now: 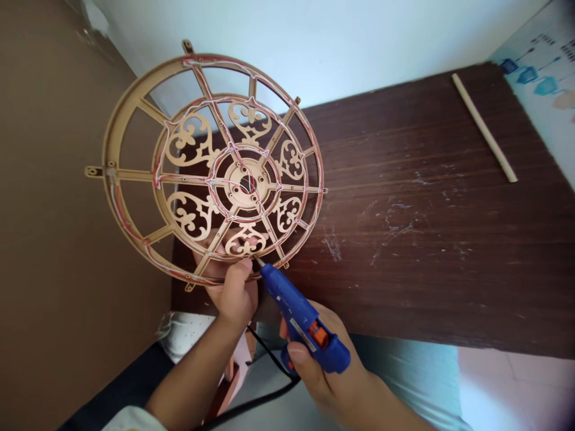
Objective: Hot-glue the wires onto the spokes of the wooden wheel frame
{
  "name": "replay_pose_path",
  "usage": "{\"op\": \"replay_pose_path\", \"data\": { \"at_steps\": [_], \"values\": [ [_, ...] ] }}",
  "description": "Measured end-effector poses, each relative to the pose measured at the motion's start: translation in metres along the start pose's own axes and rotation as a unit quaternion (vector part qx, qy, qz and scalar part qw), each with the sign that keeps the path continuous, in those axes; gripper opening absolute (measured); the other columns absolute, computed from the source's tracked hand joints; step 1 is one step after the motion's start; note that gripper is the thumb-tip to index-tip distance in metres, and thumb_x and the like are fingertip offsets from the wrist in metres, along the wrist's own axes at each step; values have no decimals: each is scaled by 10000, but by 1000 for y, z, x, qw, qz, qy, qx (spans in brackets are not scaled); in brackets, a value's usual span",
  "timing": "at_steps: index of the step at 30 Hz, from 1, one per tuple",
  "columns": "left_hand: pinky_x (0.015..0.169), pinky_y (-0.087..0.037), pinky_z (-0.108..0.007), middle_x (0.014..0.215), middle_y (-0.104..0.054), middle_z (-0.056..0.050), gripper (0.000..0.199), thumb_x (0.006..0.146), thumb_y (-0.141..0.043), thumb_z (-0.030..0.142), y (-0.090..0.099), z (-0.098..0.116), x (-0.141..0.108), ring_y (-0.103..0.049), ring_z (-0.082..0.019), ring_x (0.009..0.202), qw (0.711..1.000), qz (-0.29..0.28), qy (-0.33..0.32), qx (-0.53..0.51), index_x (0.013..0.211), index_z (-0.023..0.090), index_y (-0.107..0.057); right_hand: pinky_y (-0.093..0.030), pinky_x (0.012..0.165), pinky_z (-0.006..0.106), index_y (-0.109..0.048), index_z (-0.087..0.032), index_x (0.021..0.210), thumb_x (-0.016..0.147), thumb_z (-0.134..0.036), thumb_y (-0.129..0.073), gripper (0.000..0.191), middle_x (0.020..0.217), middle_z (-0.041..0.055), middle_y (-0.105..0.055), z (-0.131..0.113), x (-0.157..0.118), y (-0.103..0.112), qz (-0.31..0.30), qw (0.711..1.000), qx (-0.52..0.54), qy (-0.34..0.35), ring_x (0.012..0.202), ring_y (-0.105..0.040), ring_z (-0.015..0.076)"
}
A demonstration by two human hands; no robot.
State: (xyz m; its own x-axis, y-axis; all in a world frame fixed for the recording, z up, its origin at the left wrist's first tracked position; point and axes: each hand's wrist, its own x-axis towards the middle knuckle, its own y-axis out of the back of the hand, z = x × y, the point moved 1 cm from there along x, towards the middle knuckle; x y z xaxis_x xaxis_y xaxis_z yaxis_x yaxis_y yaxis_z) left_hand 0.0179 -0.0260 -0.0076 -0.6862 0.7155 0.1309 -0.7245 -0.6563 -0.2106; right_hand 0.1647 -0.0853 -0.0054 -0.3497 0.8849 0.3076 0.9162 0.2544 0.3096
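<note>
A round laser-cut frame (236,179) in gold-tan wood or card stands on edge, with spokes, heart-shaped scrollwork and lines of white glue and red along its ribs. My left hand (231,293) grips its lower rim, with the fingers partly hidden behind the frame. My right hand (314,374) is wrapped around the grip of a blue hot glue gun (299,314). The gun's metal nozzle (259,261) points up at the frame's lower rim, touching or almost touching it; I cannot tell which.
A dark wooden table top (404,209) with white scuffs lies to the right, and a pale wooden stick (484,127) rests on it. A brown board (54,209) fills the left side. A black cable (269,350) hangs from the gun below the hands.
</note>
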Motion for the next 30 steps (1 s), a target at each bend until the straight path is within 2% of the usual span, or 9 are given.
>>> {"op": "replay_pose_path", "data": {
  "at_steps": [3,7,11,14,17,20,24,30],
  "values": [
    [866,-684,-431,918,-751,-16,375,700,-869,379,-1,2,0,-774,-270,917,1000,-5,0,14,1004,287,-670,-563,657,327,-576,-245,1007,1216,-485,-288,429,808,28,-707,-1,1,0,3,1000,-7,7,682,-687,205],
    [859,-677,-409,932,-760,-14,382,698,-877,389,0,2,-1,-772,-260,903,999,22,-10,38,1009,294,-677,-586,684,333,-570,-246,1051,1206,-507,-317,396,825,32,-716,2,-2,-1,8,1000,-18,20,702,-709,215],
    [886,-674,-431,935,-752,-14,381,710,-881,414,0,2,-1,-778,-262,896,999,10,-7,35,1003,292,-670,-587,692,320,-553,-247,1055,1209,-503,-309,385,816,23,-708,4,-2,-1,3,999,-21,25,686,-700,203],
    [890,-678,-442,939,-744,-20,359,718,-877,401,0,0,-1,-777,-277,941,1000,-1,-15,18,976,288,-653,-577,677,313,-553,-245,1050,1210,-503,-305,392,816,24,-704,3,-1,-1,6,1000,-23,18,685,-695,201],
    [895,-674,-434,926,-736,-18,321,724,-866,360,1,-1,0,-767,-278,968,999,12,-32,13,926,281,-629,-579,681,316,-573,-241,1029,1207,-504,-323,405,810,30,-707,4,-2,1,2,1000,-12,9,690,-696,207],
    [893,-667,-424,901,-729,-14,344,676,-880,337,-1,1,1,-763,-275,953,999,25,-23,7,900,279,-626,-601,734,318,-620,-234,1088,1205,-499,-345,399,872,47,-751,7,-6,1,0,1000,-10,19,753,-733,218],
    [867,-671,-433,903,-735,-28,359,689,-884,432,-3,3,1,-761,-285,939,1000,11,-7,22,936,287,-666,-627,840,341,-664,-217,1197,1195,-480,-393,378,1001,90,-789,10,-9,0,-15,1000,-18,18,871,-766,244],
    [874,-670,-413,930,-752,-23,352,708,-897,412,1,-1,-1,-765,-282,964,999,24,-21,20,974,294,-699,-580,671,307,-570,-248,1014,1206,-506,-320,407,792,17,-700,8,-5,-1,-5,1000,-1,13,660,-674,192]
  ]
}}
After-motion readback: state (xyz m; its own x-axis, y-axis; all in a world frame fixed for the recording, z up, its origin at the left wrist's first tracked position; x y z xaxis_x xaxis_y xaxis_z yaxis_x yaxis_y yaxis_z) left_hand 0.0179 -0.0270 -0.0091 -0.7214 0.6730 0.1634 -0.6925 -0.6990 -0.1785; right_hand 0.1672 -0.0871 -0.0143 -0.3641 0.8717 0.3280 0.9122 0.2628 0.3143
